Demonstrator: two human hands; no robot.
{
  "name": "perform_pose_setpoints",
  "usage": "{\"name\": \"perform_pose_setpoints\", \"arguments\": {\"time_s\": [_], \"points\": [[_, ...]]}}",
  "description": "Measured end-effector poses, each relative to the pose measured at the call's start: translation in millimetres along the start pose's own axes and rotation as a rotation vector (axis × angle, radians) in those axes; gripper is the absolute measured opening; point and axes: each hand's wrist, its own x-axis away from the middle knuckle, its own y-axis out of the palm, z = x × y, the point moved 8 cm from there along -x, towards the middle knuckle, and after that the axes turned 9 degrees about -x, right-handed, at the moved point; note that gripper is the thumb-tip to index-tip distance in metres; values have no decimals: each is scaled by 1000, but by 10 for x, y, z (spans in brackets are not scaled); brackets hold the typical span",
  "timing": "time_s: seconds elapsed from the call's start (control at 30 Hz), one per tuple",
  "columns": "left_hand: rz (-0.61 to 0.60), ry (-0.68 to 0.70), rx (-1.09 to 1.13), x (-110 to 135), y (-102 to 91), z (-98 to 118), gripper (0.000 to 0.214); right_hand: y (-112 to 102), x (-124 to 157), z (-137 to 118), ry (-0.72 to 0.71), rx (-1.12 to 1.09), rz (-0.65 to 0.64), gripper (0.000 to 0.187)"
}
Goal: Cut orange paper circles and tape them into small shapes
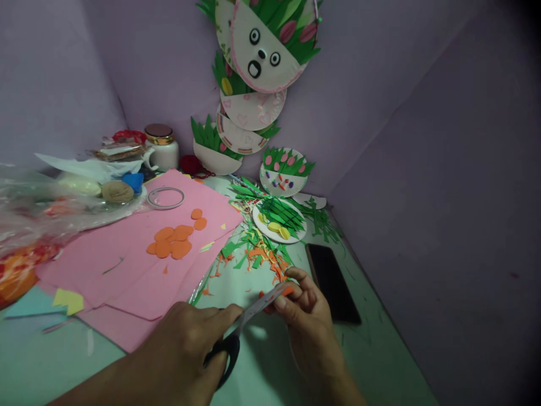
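Observation:
My left hand (186,344) is closed round the black handles of a pair of scissors (252,311), whose blades point up and to the right. My right hand (310,316) pinches a small orange paper piece (288,291) at the blade tips. Both hands hover over the pale green table (262,361), near its front. Just behind them lies a heap of green and orange paper scraps (257,254). Several cut orange ovals (173,242) rest on pink paper sheets (127,270) to the left.
A black phone (332,282) lies right of my right hand. Behind are a paper plate with green strips (279,217), a tape ring (165,198), a white jar (163,151) and a plastic bag (38,214). Paper-plate crafts (262,56) hang on the purple wall.

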Motion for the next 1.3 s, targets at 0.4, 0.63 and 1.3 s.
{"name": "perform_pose_setpoints", "arguments": {"time_s": [0.4,0.63,1.3], "points": [[-70,-23,25,-24,18,-28,26,13,-18,-38,-10,24,-3,46],[-35,-24,53,-25,-19,-2,19,-9,-9,-42,-39,17,33,47],[-85,-63,87,-39,8,-18,12,15,-19,-23,-6,18,-25,48]]}}
